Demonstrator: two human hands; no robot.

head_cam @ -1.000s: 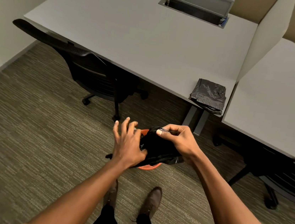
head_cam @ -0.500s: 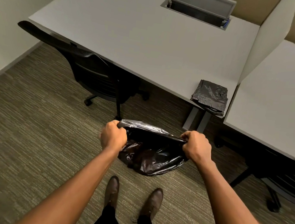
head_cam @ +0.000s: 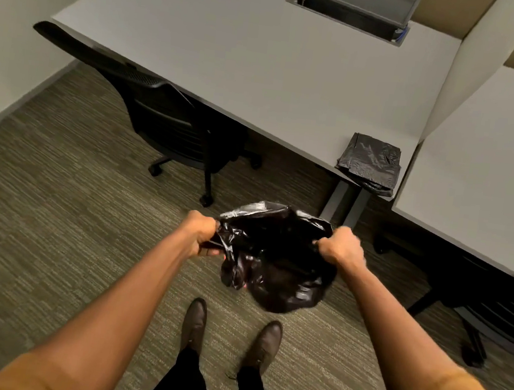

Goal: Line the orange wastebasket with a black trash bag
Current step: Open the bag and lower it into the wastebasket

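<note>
A black trash bag [head_cam: 276,262] hangs spread open between my two fists above the carpet, its mouth pulled wide and its body billowing downward. My left hand [head_cam: 200,233] is clenched on the bag's left rim. My right hand [head_cam: 341,249] is clenched on the right rim. The orange wastebasket is hidden beneath the bag; only a faint reddish glint shows at the bag's lower left edge. My shoes [head_cam: 196,320] stand just behind the bag.
A folded stack of spare black bags [head_cam: 371,163] lies on the grey desk [head_cam: 235,46] near its front right corner. A black office chair [head_cam: 168,119] is tucked under the desk at left, another chair [head_cam: 494,305] at right. A divider panel [head_cam: 466,58] separates two desks.
The bag went from a bunched bundle over the orange basket to being stretched out between both fists. Its mouth is now opened wider and the bag has ballooned, covering the basket.
</note>
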